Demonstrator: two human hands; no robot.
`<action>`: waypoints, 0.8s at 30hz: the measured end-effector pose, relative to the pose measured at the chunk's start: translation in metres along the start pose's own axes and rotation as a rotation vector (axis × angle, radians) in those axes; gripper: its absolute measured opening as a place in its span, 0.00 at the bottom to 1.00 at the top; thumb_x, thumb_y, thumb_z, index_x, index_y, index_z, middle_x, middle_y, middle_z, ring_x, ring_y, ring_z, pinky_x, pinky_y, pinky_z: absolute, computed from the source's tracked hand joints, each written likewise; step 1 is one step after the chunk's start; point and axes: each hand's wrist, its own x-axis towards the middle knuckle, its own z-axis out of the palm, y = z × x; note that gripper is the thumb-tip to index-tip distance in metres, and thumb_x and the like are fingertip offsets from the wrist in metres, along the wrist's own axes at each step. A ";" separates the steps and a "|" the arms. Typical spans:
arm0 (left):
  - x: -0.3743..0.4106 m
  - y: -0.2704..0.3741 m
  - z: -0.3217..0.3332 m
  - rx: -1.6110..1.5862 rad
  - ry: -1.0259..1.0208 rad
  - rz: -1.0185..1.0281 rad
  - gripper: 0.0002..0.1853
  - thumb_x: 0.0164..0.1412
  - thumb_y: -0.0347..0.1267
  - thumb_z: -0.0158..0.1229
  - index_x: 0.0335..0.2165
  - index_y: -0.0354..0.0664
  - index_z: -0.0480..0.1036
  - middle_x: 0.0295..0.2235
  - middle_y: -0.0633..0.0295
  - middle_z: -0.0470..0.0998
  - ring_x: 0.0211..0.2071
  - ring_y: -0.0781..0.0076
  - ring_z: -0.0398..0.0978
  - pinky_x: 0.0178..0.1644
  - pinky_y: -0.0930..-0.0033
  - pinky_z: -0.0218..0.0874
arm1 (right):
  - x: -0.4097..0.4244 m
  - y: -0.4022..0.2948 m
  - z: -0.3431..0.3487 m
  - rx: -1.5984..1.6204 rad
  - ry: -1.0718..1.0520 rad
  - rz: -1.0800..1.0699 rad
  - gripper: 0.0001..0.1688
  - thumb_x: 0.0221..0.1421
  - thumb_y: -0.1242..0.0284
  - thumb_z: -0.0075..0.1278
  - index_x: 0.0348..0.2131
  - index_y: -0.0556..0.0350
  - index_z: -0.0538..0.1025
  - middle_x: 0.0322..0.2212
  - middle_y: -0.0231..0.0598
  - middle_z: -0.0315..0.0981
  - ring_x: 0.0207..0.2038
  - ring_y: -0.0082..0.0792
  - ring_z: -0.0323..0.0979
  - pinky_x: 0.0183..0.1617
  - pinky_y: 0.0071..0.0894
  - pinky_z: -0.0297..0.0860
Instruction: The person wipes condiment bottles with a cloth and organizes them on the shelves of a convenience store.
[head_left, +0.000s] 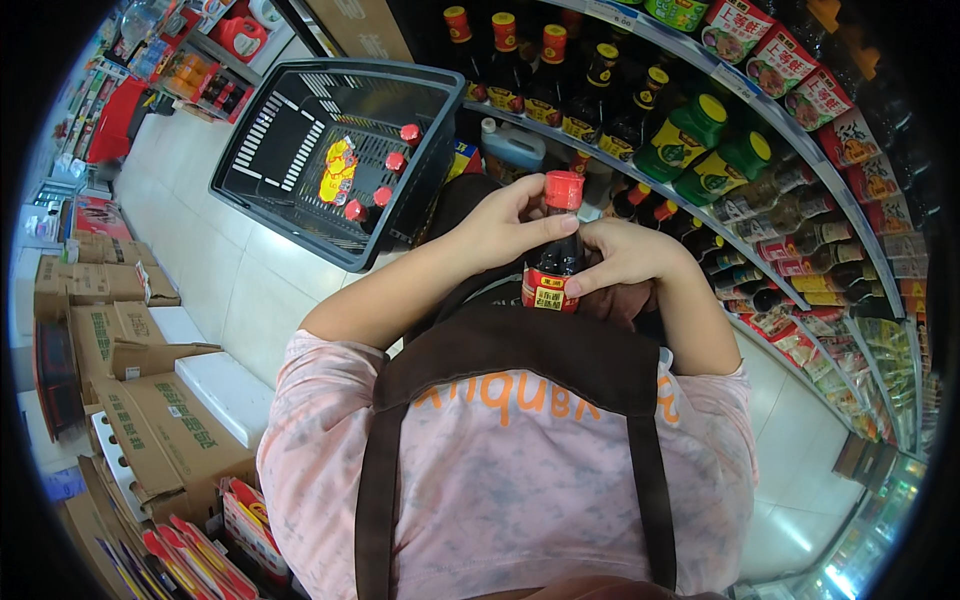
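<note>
My left hand grips the neck of a dark glass sauce bottle just under its red cap. Against the lower part of the same bottle rests my right hand, thumb on the edge of the red and yellow label. The bottle is upright in front of my brown apron, cap pointing away from me. To the left, a dark grey plastic shopping basket stands on the floor. Inside it are several red-capped bottles along the right side and a yellow printed packet.
Store shelves curve along the right, with sauce bottles, green jugs and red-and-white packets. Cardboard boxes and a white foam lid line the left. Pale floor tiles run between them.
</note>
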 end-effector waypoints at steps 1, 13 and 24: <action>-0.002 -0.005 -0.002 0.004 -0.043 0.015 0.23 0.53 0.32 0.58 0.46 0.36 0.63 0.38 0.64 0.69 0.40 0.79 0.67 0.46 0.74 0.59 | -0.001 -0.002 -0.001 -0.010 -0.007 0.026 0.32 0.39 0.53 0.60 0.34 0.64 0.73 0.29 0.39 0.74 0.34 0.28 0.71 0.38 0.25 0.65; -0.025 -0.020 0.003 -0.028 -0.329 -0.079 0.60 0.34 0.28 0.71 0.58 0.39 0.36 0.49 0.59 0.60 0.52 0.72 0.58 0.55 0.67 0.50 | -0.009 0.011 0.002 -0.036 0.060 0.009 0.32 0.38 0.53 0.59 0.32 0.64 0.74 0.24 0.38 0.73 0.26 0.28 0.69 0.30 0.24 0.63; -0.025 -0.043 0.009 -0.071 -0.231 -0.028 0.48 0.39 0.25 0.67 0.55 0.40 0.46 0.45 0.56 0.67 0.50 0.66 0.65 0.53 0.62 0.58 | -0.027 -0.017 0.012 0.261 1.016 -0.672 0.06 0.48 0.74 0.53 0.27 0.56 0.72 0.29 0.31 0.72 0.33 0.22 0.69 0.37 0.20 0.65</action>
